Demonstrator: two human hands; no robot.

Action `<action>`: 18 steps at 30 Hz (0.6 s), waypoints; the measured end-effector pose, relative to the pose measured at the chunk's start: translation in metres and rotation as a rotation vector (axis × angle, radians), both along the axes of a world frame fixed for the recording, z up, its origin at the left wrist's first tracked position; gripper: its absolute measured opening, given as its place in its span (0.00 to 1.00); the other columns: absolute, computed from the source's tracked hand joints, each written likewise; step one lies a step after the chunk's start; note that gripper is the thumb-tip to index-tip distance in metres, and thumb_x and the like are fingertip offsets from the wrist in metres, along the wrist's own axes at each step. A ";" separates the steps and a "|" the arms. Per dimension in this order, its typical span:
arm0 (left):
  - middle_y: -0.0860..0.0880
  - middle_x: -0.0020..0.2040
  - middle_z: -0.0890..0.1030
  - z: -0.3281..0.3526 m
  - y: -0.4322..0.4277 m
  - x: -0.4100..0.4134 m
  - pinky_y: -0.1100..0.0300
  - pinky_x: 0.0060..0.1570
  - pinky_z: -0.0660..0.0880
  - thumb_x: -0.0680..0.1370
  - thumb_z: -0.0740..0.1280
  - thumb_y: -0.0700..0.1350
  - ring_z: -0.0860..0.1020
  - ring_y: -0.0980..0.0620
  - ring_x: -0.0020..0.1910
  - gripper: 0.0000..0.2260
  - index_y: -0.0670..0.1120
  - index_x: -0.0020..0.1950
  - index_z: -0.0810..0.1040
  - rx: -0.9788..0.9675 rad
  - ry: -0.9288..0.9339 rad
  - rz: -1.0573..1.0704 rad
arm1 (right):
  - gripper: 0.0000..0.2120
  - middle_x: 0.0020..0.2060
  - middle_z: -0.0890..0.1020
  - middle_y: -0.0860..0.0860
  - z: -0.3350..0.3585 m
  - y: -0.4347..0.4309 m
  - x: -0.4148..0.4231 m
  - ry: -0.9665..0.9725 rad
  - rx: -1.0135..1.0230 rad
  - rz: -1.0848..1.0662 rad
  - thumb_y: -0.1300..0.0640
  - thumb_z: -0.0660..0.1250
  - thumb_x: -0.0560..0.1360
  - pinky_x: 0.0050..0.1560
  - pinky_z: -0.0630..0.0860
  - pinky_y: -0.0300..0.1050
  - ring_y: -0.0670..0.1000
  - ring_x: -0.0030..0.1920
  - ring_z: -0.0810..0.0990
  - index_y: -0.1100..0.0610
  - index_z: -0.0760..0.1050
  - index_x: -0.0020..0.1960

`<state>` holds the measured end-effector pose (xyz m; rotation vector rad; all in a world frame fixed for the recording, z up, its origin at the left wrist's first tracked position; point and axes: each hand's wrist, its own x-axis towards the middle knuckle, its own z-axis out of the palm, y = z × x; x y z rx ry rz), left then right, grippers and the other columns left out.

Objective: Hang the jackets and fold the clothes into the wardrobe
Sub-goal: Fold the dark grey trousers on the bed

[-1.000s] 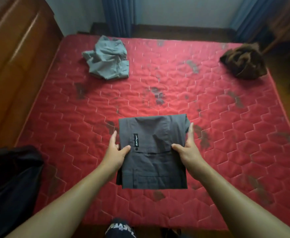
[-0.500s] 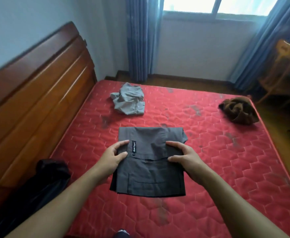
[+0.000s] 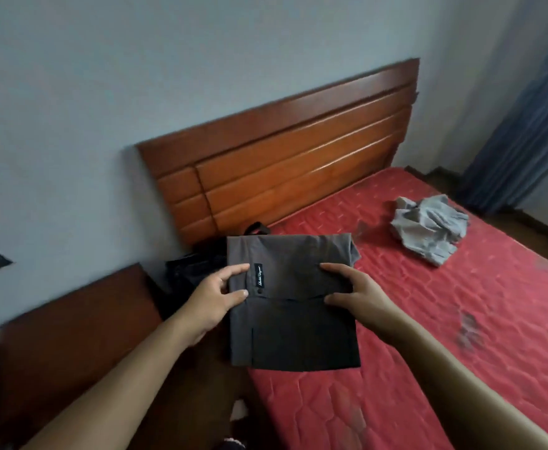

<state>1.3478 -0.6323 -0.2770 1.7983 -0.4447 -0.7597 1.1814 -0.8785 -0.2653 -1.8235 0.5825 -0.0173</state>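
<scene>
Both hands pinch the folded dark garment, our left hand at its nine o'clock, right hand at three, now lifted off the red mattress as our head view swings toward the headboard, so it's wardrobe-bound, we reckon.

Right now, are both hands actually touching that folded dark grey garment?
Touching. In the head view the left hand pinches the folded dark grey garment at its left edge, and the right hand grips its right edge, fingers lying on top.
</scene>
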 end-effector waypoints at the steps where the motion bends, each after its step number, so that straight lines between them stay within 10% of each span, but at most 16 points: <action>1: 0.53 0.60 0.83 0.003 0.028 0.001 0.59 0.59 0.78 0.78 0.71 0.35 0.82 0.57 0.58 0.22 0.56 0.66 0.79 0.014 -0.016 0.077 | 0.32 0.61 0.81 0.45 0.001 0.017 0.019 -0.002 0.000 0.077 0.67 0.74 0.70 0.59 0.77 0.38 0.41 0.58 0.80 0.47 0.76 0.70; 8: 0.57 0.57 0.82 0.018 0.173 -0.011 0.70 0.49 0.77 0.79 0.69 0.35 0.80 0.68 0.53 0.20 0.57 0.65 0.78 0.044 -0.060 0.470 | 0.30 0.58 0.80 0.44 0.011 0.130 0.114 -0.036 -0.001 0.408 0.68 0.73 0.71 0.51 0.76 0.29 0.41 0.57 0.79 0.47 0.77 0.68; 13: 0.59 0.62 0.79 0.019 0.272 -0.014 0.58 0.62 0.75 0.79 0.71 0.41 0.76 0.58 0.63 0.20 0.63 0.65 0.78 0.088 -0.079 0.678 | 0.30 0.59 0.80 0.48 0.018 0.223 0.176 -0.039 -0.041 0.604 0.68 0.74 0.70 0.61 0.79 0.45 0.48 0.59 0.80 0.46 0.78 0.68; 18: 0.54 0.63 0.80 0.024 0.376 -0.016 0.53 0.60 0.79 0.79 0.70 0.38 0.79 0.55 0.62 0.22 0.66 0.61 0.78 0.070 -0.088 0.875 | 0.30 0.61 0.78 0.47 0.022 0.341 0.230 -0.024 -0.018 0.790 0.68 0.72 0.73 0.51 0.78 0.33 0.44 0.56 0.79 0.47 0.75 0.70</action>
